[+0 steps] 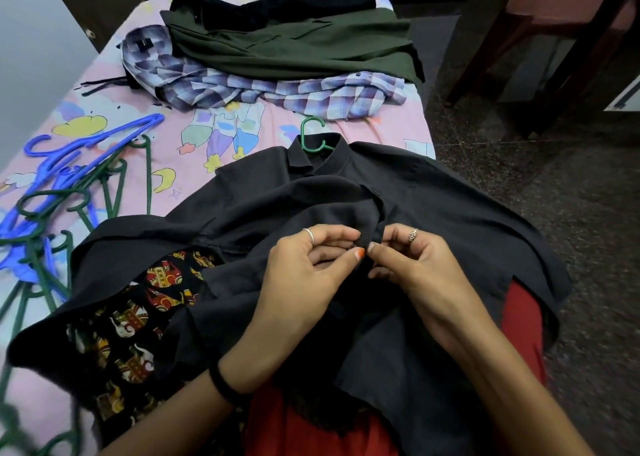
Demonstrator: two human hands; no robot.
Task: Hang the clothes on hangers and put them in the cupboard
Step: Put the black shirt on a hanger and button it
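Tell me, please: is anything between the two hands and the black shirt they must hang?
Nothing visible is. The left hand and right hand already pinch the black shirt at its front opening. A green hanger sits in its collar. The cupboard is not in view.

Matt black woven cloth shirt [433,206] under both hands, smooth green plastic hanger [310,136] beyond the fingertips, glossy blue and green hangers [65,192] left of the left hand, probably plastic, speckled polished stone floor [554,178] right
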